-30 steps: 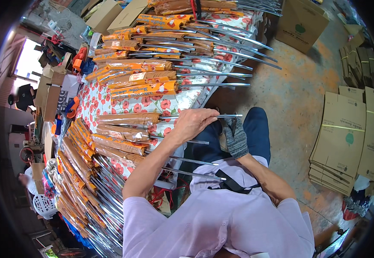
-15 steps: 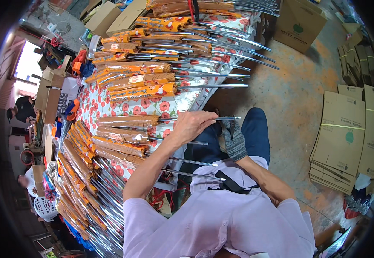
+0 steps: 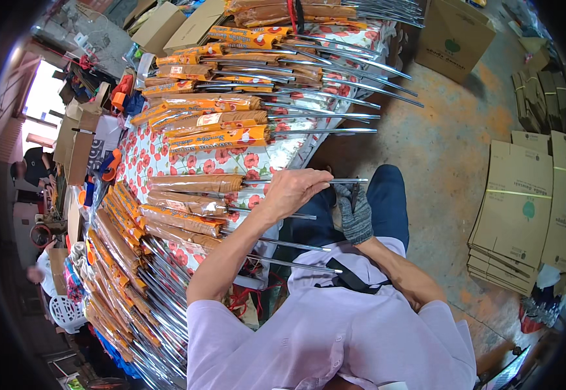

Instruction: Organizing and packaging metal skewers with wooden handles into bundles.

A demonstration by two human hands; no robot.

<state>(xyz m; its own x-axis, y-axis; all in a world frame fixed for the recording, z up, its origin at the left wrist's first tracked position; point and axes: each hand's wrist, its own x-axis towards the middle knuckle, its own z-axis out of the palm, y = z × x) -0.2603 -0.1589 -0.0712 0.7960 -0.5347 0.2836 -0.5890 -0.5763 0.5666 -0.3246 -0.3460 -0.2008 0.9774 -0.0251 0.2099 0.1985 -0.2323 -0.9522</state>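
Note:
My left hand (image 3: 294, 193), bare, is closed round a thin metal rod (image 3: 349, 181) whose tip sticks out past the fingers to the right. The rod's other end runs into a long brown bundle (image 3: 196, 184) in a clear plastic sleeve on the table. Just below the tip is my right hand (image 3: 356, 220) in a grey knit glove, its fingers closed round a slim dark tool (image 3: 354, 196) whose kind I cannot make out. Other sleeved bundles (image 3: 182, 220) lie nearer me, their rods (image 3: 296, 265) pointing over my lap.
The table has a red-flowered cloth (image 3: 141, 151). Several orange-labelled bundles (image 3: 221, 138) lie at its far side, and a dense row (image 3: 117, 260) at the left. On the concrete floor at the right stand an upright carton (image 3: 455, 39) and tied stacks of flat cartons (image 3: 514, 214).
My gloved right hand has shifted slightly, and the dark tool shows more upright just below the rod tip. My left hand keeps its grip on the rod.

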